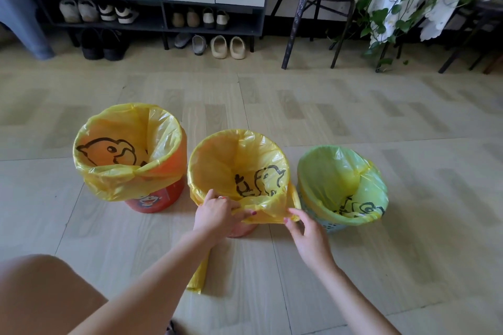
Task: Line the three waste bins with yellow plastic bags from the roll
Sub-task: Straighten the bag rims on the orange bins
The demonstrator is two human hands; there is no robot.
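Observation:
Three bins stand in a row on the floor, each with a yellow bag over its rim. The left one is a red bin (155, 200), the middle one a pink bin (242, 229), the right one a pale blue bin (330, 227). My left hand (217, 212) pinches the folded-over bag edge (265, 212) at the near rim of the middle bin. My right hand (306, 234) touches the same bag edge from the right with its fingertips. A flat strip of yellow bags (198, 277) lies on the floor under my left forearm.
A shoe cabinet (152, 24) with several pairs of shoes lines the far wall. A dark chair (315, 7) and a trailing green plant (394, 7) stand at the back right. My bare knee (40, 294) fills the lower left corner.

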